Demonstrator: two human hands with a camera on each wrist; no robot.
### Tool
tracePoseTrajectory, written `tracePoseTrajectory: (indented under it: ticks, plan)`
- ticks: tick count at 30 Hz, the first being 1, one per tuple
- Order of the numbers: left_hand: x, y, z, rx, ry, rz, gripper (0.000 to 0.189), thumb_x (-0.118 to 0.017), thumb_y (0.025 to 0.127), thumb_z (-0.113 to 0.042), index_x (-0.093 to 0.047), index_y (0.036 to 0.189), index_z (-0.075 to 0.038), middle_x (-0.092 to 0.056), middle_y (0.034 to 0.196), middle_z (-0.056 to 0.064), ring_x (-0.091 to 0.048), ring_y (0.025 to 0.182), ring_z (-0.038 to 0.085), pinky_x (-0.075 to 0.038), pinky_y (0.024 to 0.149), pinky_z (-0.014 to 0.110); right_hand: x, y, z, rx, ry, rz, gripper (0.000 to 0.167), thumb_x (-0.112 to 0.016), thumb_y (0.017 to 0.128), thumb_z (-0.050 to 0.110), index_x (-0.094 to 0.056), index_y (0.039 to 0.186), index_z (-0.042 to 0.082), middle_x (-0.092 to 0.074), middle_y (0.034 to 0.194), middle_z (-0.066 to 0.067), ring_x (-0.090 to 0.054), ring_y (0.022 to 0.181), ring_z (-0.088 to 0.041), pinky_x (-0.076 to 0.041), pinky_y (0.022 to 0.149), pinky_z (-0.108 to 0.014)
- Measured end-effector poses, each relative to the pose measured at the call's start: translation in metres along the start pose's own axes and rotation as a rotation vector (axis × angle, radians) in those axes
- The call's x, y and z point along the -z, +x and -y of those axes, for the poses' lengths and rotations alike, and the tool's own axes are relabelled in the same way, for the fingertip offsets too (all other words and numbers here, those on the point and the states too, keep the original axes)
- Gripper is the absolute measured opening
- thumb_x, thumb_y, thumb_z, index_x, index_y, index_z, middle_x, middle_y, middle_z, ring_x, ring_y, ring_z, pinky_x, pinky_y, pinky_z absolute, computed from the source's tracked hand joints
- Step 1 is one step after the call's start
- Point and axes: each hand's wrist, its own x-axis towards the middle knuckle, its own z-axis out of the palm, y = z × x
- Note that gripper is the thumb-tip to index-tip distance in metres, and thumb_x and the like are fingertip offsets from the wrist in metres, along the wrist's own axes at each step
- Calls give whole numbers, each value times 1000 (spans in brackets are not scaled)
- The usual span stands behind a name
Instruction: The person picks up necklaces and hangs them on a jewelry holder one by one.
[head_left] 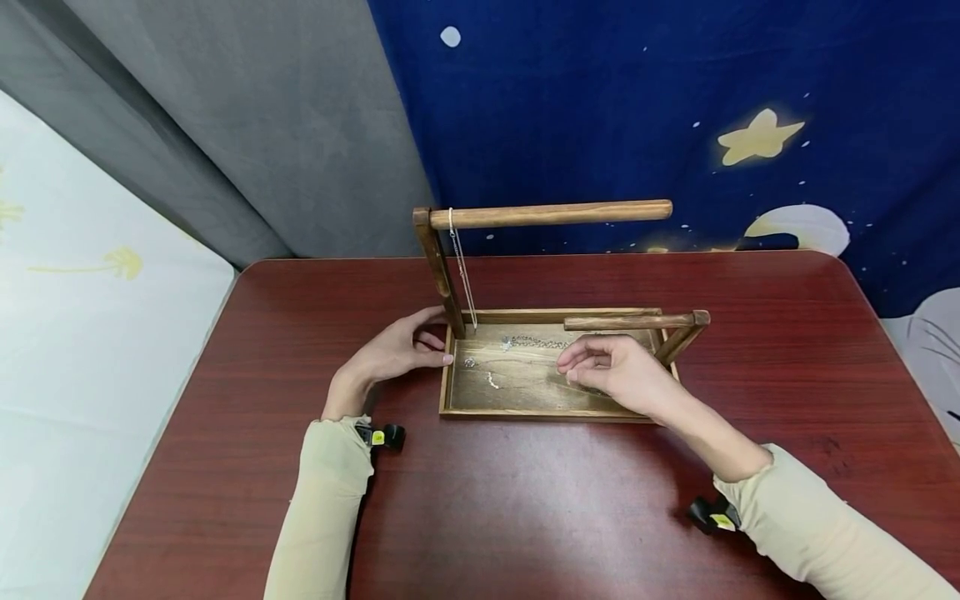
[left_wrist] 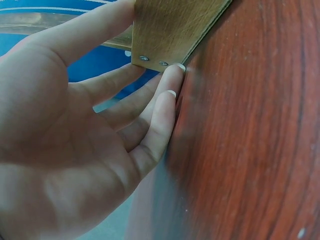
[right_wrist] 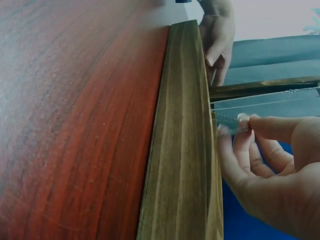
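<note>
In the head view, my left hand is at the left end of a wooden jewelry tray. Its thumb rests by the end wall, and the index fingertip reaches the tall post. The left wrist view shows these fingers lightly bent against the wood and the table. Over the tray's right half, my right hand pinches a silver chain necklace between thumb and fingertips. The necklace's pendant lies on the tray floor to the left. Another necklace hangs from the upper bar.
A small ring-like piece and a short pale chain lie in the tray's left part. A lower bar on a short post reaches over the tray's right side. Behind the red-brown table hangs a blue curtain.
</note>
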Motion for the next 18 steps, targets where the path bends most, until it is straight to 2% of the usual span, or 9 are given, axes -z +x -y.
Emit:
tracePoseTrajectory:
  ticks: [5,9,14,18]
  plan:
    - [-1,0,0,-5,7,-1,84,-78,86,-8,-30,155,-6,-52,138,20,-64,103,27,-53,83,30,2,-2,3,-29,80,42,14,-68,92,2,-69,105,-2,-67,105,-25,-68,85,-31,-57,73,-34]
    - [0,1,2,-12,15,-1,84,-78,86,-9,-30,155,-5,-51,139,20,-64,103,27,-53,83,30,4,-5,7,-26,72,53,14,-68,92,3,-70,105,1,-68,105,-24,-68,86,-34,-57,72,-34]
    - [0,1,2,-11,18,-2,84,-78,87,-9,-29,155,-5,-56,133,22,-64,102,27,-53,82,30,6,-8,13,28,9,53,12,-71,91,4,-73,102,7,-70,103,-17,-68,90,-29,-55,74,-28]
    - [0,1,1,-1,14,0,83,-78,87,-9,-30,155,-5,-62,121,22,-64,100,26,-53,81,29,8,-11,17,44,24,63,12,-71,91,5,-73,103,4,-70,103,-19,-68,89,-24,-55,75,-29]
